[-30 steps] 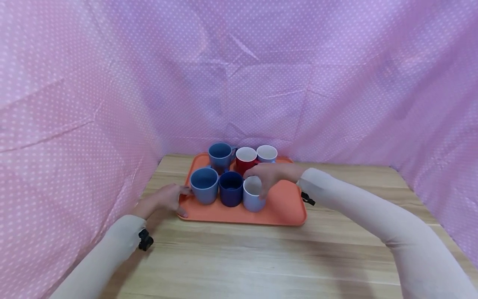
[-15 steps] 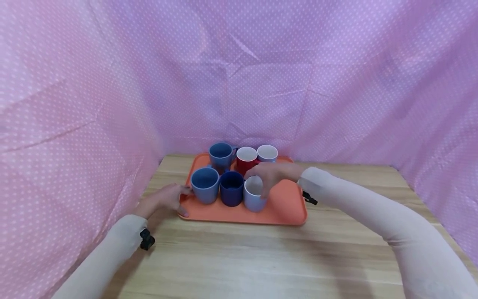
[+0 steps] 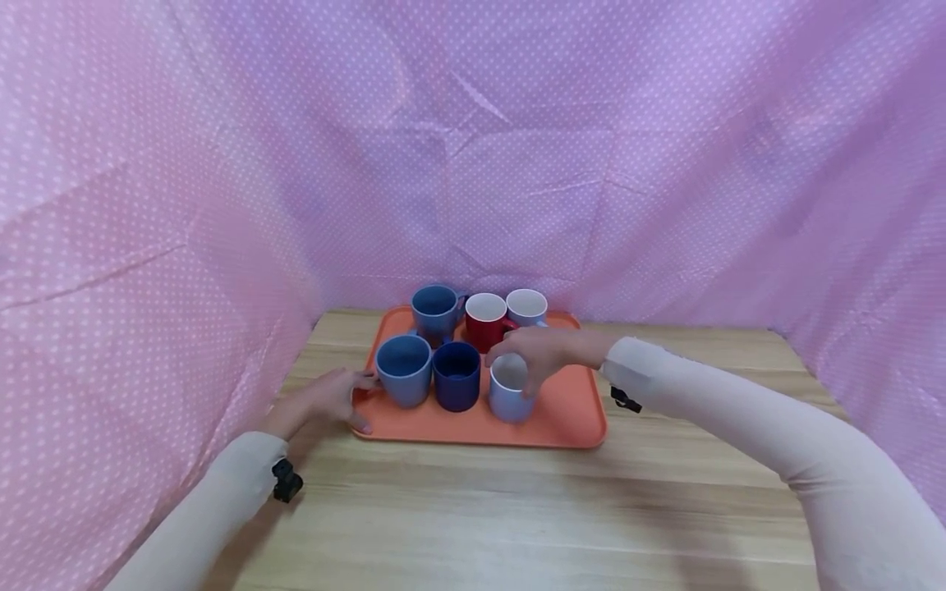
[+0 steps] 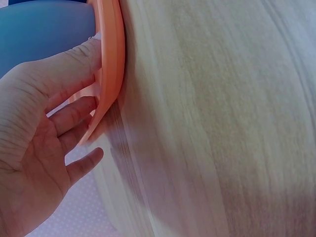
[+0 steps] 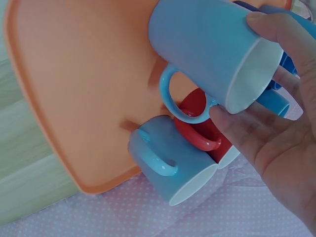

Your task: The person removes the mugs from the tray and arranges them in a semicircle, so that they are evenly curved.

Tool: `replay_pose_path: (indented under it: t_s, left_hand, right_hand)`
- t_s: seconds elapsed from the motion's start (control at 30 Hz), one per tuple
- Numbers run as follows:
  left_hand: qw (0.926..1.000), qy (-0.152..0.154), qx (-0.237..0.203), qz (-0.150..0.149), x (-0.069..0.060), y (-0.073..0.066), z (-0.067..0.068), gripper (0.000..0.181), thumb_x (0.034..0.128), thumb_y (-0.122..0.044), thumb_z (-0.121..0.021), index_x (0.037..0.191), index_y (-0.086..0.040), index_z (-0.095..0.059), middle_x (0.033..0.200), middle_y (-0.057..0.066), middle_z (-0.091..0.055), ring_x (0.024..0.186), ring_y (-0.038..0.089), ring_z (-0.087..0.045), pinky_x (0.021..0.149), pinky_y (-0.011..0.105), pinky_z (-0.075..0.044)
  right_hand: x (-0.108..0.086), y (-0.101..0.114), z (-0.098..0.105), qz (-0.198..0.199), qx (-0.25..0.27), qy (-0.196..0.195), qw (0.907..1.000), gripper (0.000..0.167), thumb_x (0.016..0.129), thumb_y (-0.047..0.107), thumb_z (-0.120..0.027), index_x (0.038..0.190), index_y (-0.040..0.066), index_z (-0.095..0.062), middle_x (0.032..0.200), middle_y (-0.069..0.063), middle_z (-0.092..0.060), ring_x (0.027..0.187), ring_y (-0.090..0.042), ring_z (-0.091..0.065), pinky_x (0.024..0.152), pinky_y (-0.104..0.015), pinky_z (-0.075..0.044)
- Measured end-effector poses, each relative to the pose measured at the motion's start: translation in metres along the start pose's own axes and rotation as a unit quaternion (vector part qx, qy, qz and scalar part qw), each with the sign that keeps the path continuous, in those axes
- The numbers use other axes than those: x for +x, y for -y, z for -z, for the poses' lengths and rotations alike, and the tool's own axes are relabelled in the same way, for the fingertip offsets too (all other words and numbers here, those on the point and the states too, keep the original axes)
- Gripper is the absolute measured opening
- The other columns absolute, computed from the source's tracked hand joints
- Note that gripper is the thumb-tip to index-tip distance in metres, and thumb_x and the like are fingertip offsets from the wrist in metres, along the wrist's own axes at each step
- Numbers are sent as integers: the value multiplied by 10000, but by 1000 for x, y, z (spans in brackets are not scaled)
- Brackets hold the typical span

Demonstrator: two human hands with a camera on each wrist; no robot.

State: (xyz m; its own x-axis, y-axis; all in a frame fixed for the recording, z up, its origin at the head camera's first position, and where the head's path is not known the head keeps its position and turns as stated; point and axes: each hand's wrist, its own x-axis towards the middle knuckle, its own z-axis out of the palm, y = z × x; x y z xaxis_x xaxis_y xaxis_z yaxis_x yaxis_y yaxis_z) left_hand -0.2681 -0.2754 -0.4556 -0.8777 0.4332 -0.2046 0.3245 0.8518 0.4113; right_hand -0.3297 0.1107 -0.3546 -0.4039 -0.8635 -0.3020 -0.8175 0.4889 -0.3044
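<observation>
Right wrist: pale mug [image 5: 207, 54] sits between fingers [image 5: 237, 129], seemingly pinched.

Your pale blue mug [image 3: 508, 404], white inside, is upright, at four o'clock from the middle of your orange, round-cornered tray [image 3: 572, 414].

1. Head view: bright, diffuse light, with a pale sheen across the front of the wooden table [image 3: 473, 525].
2. Soft-edged shadows lie on the table beside both sleeves [image 3: 695, 394].
3. Toward the left edge, the dotted cloth [image 3: 81, 189] looks stretched.
4. Left wrist view: hazy, muted; a broad shadow spreads beside the left hand [image 4: 42, 131].
5. Right wrist view: glints on the red handle [image 5: 198, 138]; small shadows on the orange tray [image 5: 89, 89].
6. Wood grain seems slightly smeared, perhaps from mild blur.
</observation>
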Motion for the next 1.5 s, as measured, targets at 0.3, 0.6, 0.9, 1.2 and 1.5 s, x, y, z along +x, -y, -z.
replay_pose_path:
  t_s: [0.3, 0.6, 0.9, 1.2, 1.5]
  left_hand:
    - [10000, -60, 9, 74, -2, 0, 0, 731, 679, -293, -957, 1322, -69, -689, 1493, 249, -526, 1440, 474, -415, 1170, 622, -352]
    - [9999, -141, 36, -23, -2, -5, -6, 724, 687, -321, -952, 1314, -66, -694, 1494, 253, -523, 1437, 482, -416, 1166, 623, -357]
    - [9998, -147, 114, -118, -5, -4, -8, 710, 698, -300, -944, 1317, -63, -690, 1489, 242, -536, 1425, 472, -438, 1145, 620, -387]
    - [9998, -106, 174, -20, -5, -6, -8, 690, 722, -275, -933, 1329, -66, -682, 1469, 180, -580, 1419, 419, -472, 1152, 596, -396]
    - [9992, -220, 218, -243, -8, -9, -10, 668, 743, -218, -918, 1325, -9, -665, 1412, 179, -627, 1366, 410, -530, 1140, 588, -414]
  right_hand:
    - [-11, 1, -10, 70, -449, -396, 9982, 696, 729, 237, -886, 1367, 141, -626, 1244, -88, -652, 1089, -258, -611, 857, -381, -561]
    - [-32, 2, -9, 0, -560, -382, 9977, 702, 674, 201, -919, 1315, 147, -637, 1256, -98, -649, 1100, -250, -597, 863, -409, -583]
    - [-52, -3, -3, -280, -366, -376, 9982, 634, 696, 156, -883, 1280, 188, -637, 1234, -95, -626, 1078, -283, -637, 899, -439, -577]
    - [-69, -16, 4, -224, -222, -783, 9964, 622, 650, 109, -865, 1239, 134, -666, 1199, -68, -654, 1052, -245, -625, 899, -424, -558]
    - [-95, -35, 14, -567, -66, -838, 9948, 627, 627, 80, -838, 1230, 106, -668, 1110, -134, -674, 993, -314, -623, 843, -415, -535]
